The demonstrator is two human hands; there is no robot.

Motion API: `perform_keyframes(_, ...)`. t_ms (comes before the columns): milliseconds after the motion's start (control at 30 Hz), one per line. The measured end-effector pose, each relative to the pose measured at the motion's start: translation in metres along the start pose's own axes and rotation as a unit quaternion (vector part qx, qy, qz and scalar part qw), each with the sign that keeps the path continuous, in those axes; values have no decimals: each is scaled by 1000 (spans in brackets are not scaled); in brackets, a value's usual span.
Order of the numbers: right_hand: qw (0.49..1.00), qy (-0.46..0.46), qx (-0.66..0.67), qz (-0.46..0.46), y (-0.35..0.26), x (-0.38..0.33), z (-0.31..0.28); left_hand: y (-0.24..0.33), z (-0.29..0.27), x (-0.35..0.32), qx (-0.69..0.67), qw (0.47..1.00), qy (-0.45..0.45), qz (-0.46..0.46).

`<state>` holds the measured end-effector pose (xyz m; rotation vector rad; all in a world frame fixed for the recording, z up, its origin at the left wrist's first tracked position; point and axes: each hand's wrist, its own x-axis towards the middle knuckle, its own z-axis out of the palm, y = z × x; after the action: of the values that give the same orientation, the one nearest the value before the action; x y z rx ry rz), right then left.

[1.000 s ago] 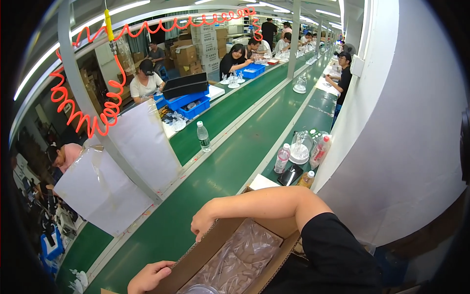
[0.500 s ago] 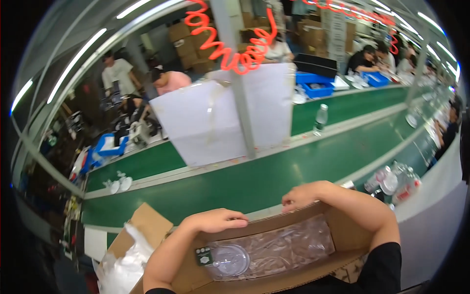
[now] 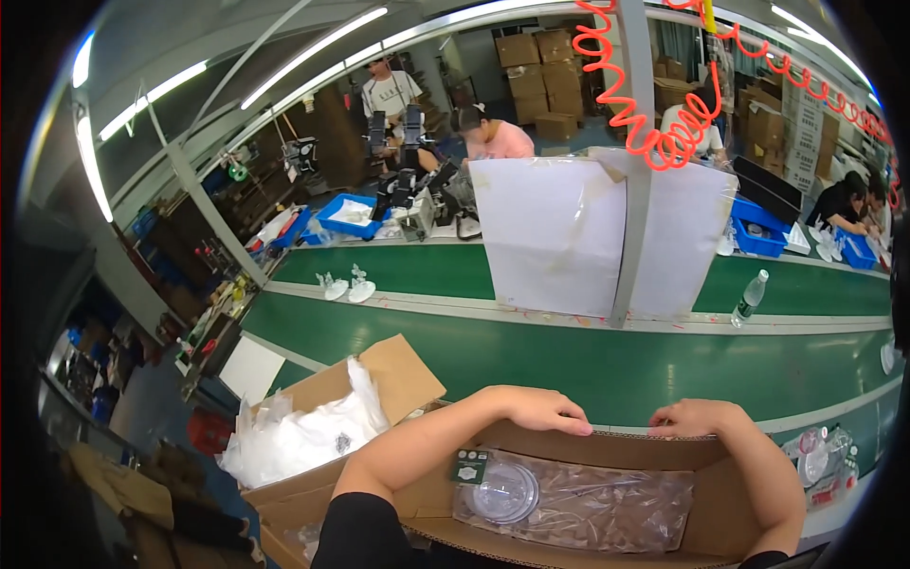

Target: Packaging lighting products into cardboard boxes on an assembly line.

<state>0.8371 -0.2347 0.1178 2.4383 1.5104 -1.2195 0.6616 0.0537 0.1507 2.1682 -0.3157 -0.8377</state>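
A long open cardboard box (image 3: 427,493) lies in front of me, between my forearms. Inside it is a clear plastic bag (image 3: 616,507) with a round transparent disc-shaped part (image 3: 502,491) and a small dark green card (image 3: 469,467) at its left end. My left hand (image 3: 545,410) is bent over the box's far edge, fingers together, fingertips on the rim. Farther right along that same edge, my right hand (image 3: 697,417) has its fingers curled at the cardboard. Both thumbs are mostly hidden.
On the left stands another open carton (image 3: 403,375) stuffed with white plastic bags (image 3: 318,431). Beyond runs a green conveyor belt (image 3: 417,332), with a white board (image 3: 550,237) and a water bottle (image 3: 750,299) behind it. Clear bottles (image 3: 825,460) crowd beside my right arm.
My view has swung left, so the surroundings sit farther right. Both hands remain at the box's far edge; the left fingers now bend down more toward the rim.
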Motion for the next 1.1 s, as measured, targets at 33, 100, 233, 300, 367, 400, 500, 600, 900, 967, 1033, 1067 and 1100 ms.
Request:
perform_keyframes(33, 1000, 1, 5, -5, 4, 1, 2, 0, 0, 1, 0, 1000, 3, -2)
perform_keyframes(100, 1000, 2, 9, -14, 5, 3, 2, -3, 0, 1, -1, 1000, -1, -3)
perform_keyframes(233, 1000, -9, 26, 8, 6, 2, 2, -5, 1, 3, 3, 1000, -1, -6)
perform_keyframes(300, 999, -7, 29, 12, 6, 3, 3, -6, 1, 3, 6, 1000, -4, 1)
perform_keyframes(367, 1000, -12, 28, 1, 7, 4, 2, -5, 1, 3, 5, 1000, -4, 4)
perform_keyframes(400, 1000, -11, 29, 0, 6, 3, 2, -5, 1, 2, 3, 1000, -5, 7)
perform_keyframes(500, 999, -17, 29, 9, 4, 2, 1, -8, 2, 4, 0, 1000, -5, 7)
perform_keyframes(600, 1000, -14, 24, 1, 8, 3, 3, -7, 2, 4, 1, 1000, -3, 15)
perform_keyframes(900, 1000, -3, 4, 16, -1, -2, -2, -6, 0, 3, 0, 1000, 0, -1)
perform_keyframes(967, 1000, -7, 15, 17, -2, 0, -4, -4, -1, 1, -3, 1000, 4, -5)
perform_keyframes(1033, 1000, -12, 17, 20, 0, -3, -3, -2, -1, 2, -5, 1000, 4, -3)
perform_keyframes(1067, 999, -14, 20, 24, 1, -3, -3, -1, -1, 2, -1, 1000, 3, -3)
perform_keyframes(1100, 999, -17, 18, 23, 2, -3, -2, -1, -1, 2, 4, 1000, 2, -3)
